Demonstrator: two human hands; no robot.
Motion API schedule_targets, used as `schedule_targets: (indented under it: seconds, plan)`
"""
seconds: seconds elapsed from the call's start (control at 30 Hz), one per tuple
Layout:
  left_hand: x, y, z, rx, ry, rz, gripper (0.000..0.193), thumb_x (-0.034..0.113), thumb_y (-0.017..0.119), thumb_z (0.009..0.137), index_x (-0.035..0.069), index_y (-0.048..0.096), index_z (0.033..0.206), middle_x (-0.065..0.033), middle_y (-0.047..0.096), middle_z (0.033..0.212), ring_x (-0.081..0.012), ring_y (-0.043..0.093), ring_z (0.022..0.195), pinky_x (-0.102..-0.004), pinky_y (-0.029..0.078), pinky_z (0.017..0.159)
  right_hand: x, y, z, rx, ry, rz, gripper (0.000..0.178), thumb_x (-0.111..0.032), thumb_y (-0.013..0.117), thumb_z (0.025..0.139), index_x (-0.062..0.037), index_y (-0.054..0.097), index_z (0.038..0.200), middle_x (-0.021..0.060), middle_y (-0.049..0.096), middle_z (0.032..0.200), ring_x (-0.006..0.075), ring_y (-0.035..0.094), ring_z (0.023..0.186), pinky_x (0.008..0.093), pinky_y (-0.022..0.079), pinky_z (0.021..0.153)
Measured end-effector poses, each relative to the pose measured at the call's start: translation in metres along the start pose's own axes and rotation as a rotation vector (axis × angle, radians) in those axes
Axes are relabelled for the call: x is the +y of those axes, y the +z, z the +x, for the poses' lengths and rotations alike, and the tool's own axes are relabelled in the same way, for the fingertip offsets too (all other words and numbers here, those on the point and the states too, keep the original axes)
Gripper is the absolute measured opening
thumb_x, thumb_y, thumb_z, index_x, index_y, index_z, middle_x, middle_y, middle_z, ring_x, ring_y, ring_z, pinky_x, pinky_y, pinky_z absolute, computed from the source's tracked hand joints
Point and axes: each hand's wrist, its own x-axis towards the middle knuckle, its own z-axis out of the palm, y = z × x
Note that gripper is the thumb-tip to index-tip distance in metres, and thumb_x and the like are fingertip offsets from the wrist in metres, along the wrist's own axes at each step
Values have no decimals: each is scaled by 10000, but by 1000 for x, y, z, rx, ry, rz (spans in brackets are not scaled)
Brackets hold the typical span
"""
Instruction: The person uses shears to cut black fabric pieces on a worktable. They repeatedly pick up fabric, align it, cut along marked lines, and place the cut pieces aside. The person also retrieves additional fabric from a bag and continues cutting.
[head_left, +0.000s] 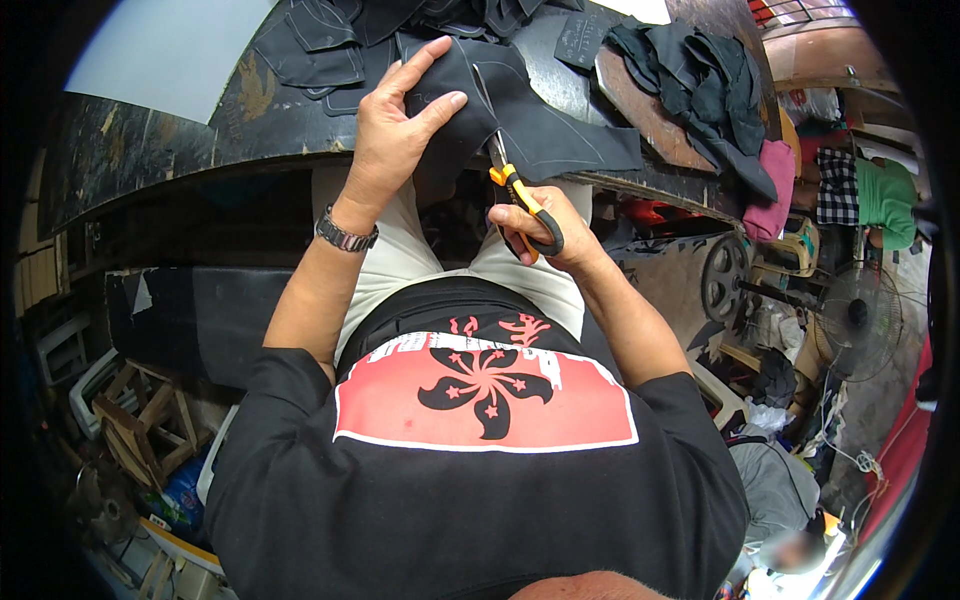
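A black piece of fabric [560, 140] with pale chalk outlines lies at the table's near edge, part of it hanging over. My right hand [545, 222] grips scissors [512, 182] with yellow and black handles, fingers wrapped through the loops. The scissor blades point away from me and meet the fabric, one blade showing on top of it. Just left of the blades, my left hand [395, 130] rests against the cloth with its fingers stretched and thumb spread apart. A wristwatch is on my left wrist.
Cut dark pieces [315, 45] with chalk lines are heaped at the far left. A crumpled dark cloth pile [695, 90] lies on the right beside a brown board [640, 110]. Pink cloth [770, 190] hangs by the table's right end. A fan [857, 315] stands farther right, near another person [880, 200].
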Motion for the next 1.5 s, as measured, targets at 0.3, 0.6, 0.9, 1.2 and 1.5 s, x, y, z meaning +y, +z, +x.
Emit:
schedule_targets:
  seconds: [0.3,0.6,0.9,1.2,1.5]
  plan:
    - [8,8,-5,46,35,-71,727,0,749,818,9,416,1464,-137,444,1493,-187,451,1341,-303,370,1109,-8,-1,10,-3,-8,120,379,-366,690,897,-39,571,748,28,540,620,111,511,433,229,402,428]
    - [2,6,-6,56,77,-44,711,6,742,829,-5,415,1460,-138,434,1502,-185,432,1356,-304,341,1127,-2,1,7,34,-23,40,361,-308,735,875,-49,552,702,15,505,526,92,472,382,233,344,372]
    - [2,4,-2,77,81,-101,606,17,703,869,15,474,1430,-105,488,1469,-165,446,1343,-286,351,1105,-13,-4,10,24,11,-20,375,-359,720,873,-46,569,733,28,531,570,105,507,420,239,388,410]
    - [4,2,-5,53,60,-125,637,13,705,861,13,451,1446,-113,463,1490,-171,423,1364,-300,301,1140,-16,-5,17,39,-10,55,414,-376,789,821,-51,573,684,26,518,549,105,496,406,249,366,388]
    - [3,0,-4,52,66,-148,685,0,714,842,8,423,1462,-110,423,1515,-183,379,1392,-317,288,1151,-22,-9,12,45,9,-65,397,-344,792,819,-58,561,670,13,506,517,95,483,394,240,355,391]
